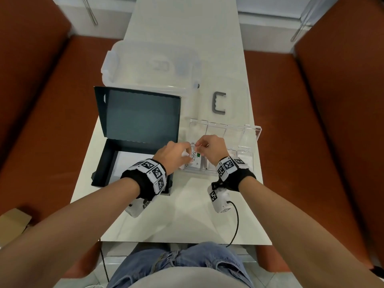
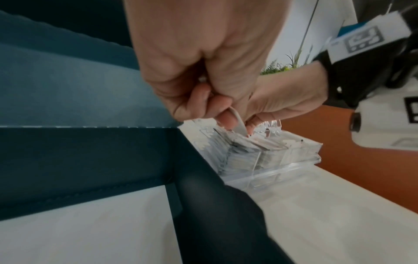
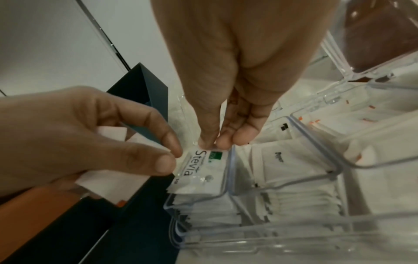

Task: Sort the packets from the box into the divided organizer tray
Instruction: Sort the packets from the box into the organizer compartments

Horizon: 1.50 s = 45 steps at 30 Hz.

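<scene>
A white Stevia packet [image 1: 195, 158] [image 3: 201, 166] lies on top of the stack filling the leftmost compartment of the clear divided tray [image 1: 246, 166] [image 3: 294, 182]. My right hand [image 1: 198, 145] [image 3: 216, 142] pinches the packet's far end from above. My left hand [image 1: 189, 148] [image 3: 175, 159] pinches its left edge between thumb and forefinger. In the left wrist view a packet edge [image 2: 237, 123] shows between the fingers over the tray [image 2: 282, 169]. The neighbouring compartments hold white packets [image 3: 282, 160]. The open black box [image 1: 104, 163] stands left of the tray with its lid upright, a white bottom showing and my left wrist covering part of it.
A clear plastic bin [image 1: 149, 65] stands behind the box. A grey C-shaped handle [image 1: 219, 102] lies beyond the tray. Brown seats flank the narrow white table [image 1: 187, 221]. A black cable [image 1: 235, 225] runs off the near edge. A cardboard carton [image 1: 14, 221] sits at lower left.
</scene>
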### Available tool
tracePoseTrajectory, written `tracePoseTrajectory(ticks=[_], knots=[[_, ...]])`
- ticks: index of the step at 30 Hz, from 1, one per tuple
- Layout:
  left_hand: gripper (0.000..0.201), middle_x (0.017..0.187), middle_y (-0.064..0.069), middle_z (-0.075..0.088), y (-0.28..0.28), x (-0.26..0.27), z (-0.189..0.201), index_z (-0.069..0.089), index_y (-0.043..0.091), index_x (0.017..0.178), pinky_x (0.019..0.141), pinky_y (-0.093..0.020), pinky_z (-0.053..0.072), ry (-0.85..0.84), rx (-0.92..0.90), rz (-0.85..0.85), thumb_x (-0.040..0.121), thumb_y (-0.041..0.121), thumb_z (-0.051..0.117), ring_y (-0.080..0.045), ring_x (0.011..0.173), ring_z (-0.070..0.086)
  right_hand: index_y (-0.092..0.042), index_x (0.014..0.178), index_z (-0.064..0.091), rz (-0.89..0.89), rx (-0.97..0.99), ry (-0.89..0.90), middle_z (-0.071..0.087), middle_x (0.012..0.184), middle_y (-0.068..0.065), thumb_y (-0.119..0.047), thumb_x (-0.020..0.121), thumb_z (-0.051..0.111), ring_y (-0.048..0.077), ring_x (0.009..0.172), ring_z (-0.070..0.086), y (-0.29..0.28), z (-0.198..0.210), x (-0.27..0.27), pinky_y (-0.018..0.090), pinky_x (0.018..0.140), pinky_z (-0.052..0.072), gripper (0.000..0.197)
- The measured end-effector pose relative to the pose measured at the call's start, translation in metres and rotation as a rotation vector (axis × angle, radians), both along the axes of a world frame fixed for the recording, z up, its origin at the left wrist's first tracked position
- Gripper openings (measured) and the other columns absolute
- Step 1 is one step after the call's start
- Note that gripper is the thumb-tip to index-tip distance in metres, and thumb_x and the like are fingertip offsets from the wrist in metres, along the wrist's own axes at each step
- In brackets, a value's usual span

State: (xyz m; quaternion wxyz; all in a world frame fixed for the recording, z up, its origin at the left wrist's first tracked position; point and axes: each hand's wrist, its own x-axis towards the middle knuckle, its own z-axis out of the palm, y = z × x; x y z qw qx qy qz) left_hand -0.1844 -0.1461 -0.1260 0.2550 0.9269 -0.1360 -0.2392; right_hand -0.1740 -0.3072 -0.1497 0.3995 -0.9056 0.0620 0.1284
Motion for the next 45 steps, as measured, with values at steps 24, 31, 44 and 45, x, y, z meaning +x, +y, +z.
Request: tracePoseTrajectory(ticks=[24, 31, 44, 45], knots=[[0.013, 0.072, -0.004, 0.064, 0.012, 0.031, 0.020, 0.067, 0.011, 0.097, 0.044, -0.014, 0.048, 0.073, -0.311, 0.191, 0.097, 0.016, 0.054, -0.002, 0.043, 0.059, -0.013, 0.094, 0.060, 0.348, -0.311, 0.053, 0.060, 0.093, 0.001, -0.013, 0.076, 0.077, 0.019, 0.083, 0.055, 0.000, -0.007, -0.003, 0.041, 0.090, 0.046, 0.024], [0.013, 0.067, -0.006, 0.063, 0.027, 0.032, 0.017, 0.067, 0.011, 0.095, 0.043, -0.013, 0.047, 0.052, -0.317, 0.257, 0.097, 0.013, 0.055, -0.001, 0.042, 0.056, -0.018, 0.112, 0.060, 0.416, -0.366, -0.017, 0.056, 0.108, 0.003, -0.021, 0.081, 0.073, 0.023, 0.102, 0.053, 0.003, 0.002, -0.005, 0.038, 0.090, 0.033, 0.034], [0.014, 0.078, -0.013, 0.066, 0.025, 0.022, 0.016, 0.068, 0.006, 0.095, 0.044, -0.014, 0.047, 0.036, -0.328, 0.247, 0.096, 0.012, 0.056, -0.019, 0.055, 0.061, -0.013, 0.115, 0.062, 0.499, -0.653, -0.006, 0.055, 0.112, 0.005, -0.024, 0.086, 0.065, 0.029, 0.112, 0.049, 0.033, 0.005, -0.009, 0.044, 0.093, 0.037, 0.031], [0.014, 0.078, -0.013, 0.066, 0.025, 0.021, 0.016, 0.068, 0.006, 0.095, 0.045, -0.014, 0.047, 0.035, -0.326, 0.243, 0.096, 0.012, 0.055, -0.019, 0.055, 0.061, -0.013, 0.115, 0.063, 0.495, -0.651, 0.001, 0.055, 0.112, 0.005, -0.025, 0.086, 0.066, 0.028, 0.112, 0.049, 0.034, 0.006, -0.008, 0.044, 0.093, 0.037, 0.031]])
